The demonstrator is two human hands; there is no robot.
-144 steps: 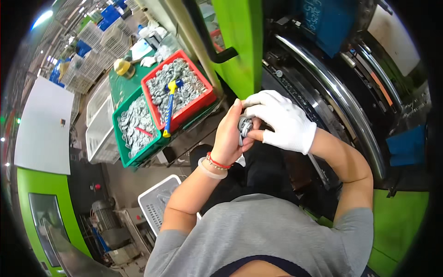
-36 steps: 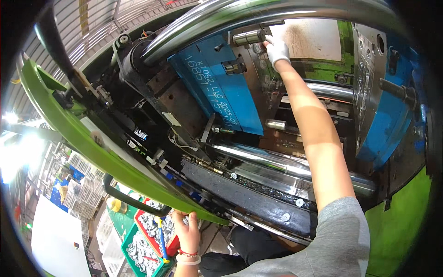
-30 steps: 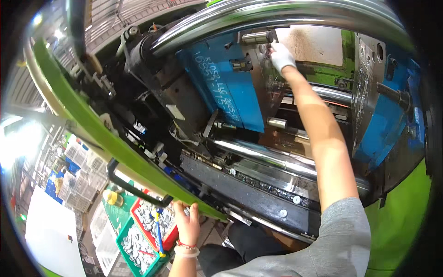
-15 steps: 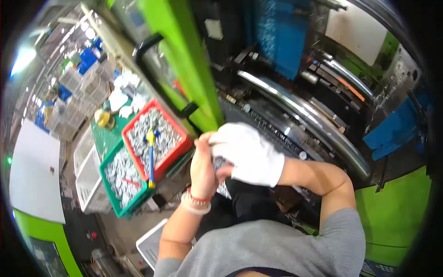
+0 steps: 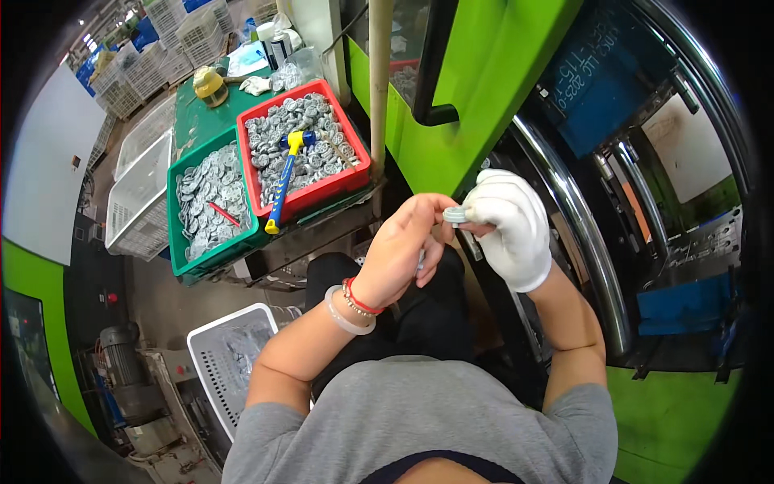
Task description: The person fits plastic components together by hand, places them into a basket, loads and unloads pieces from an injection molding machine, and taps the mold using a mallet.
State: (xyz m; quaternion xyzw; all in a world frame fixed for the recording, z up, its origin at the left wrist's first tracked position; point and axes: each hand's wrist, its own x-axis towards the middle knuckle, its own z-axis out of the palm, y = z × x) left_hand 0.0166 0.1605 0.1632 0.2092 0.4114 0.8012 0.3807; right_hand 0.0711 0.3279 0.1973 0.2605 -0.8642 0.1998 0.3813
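Between my two hands is a small round, pale grey disc-shaped part (image 5: 455, 214), seen edge-on. My right hand (image 5: 513, 227), in a white glove with bare fingertips showing, pinches its right side. The bare left hand (image 5: 401, 248), with bracelets on the wrist, has its thumb and forefinger at the disc's left side. Its other fingers curl in toward the palm, and a bit of grey shows among them; how many pieces are in there is hidden.
To the left, a red tray (image 5: 365, 165) of grey round parts bears a blue-and-yellow hammer (image 5: 284, 184). Beside it, a green tray (image 5: 179, 270) holds flat grey pieces and a red stick. A white basket (image 5: 211, 367) stands below. At right is an open green machine (image 5: 500, 89) with shiny bars.
My hands, which overlapped half a second ago, have drawn apart, and the round part now shows between their fingertips. The view has swung, so the trays and machine sit differently in it.
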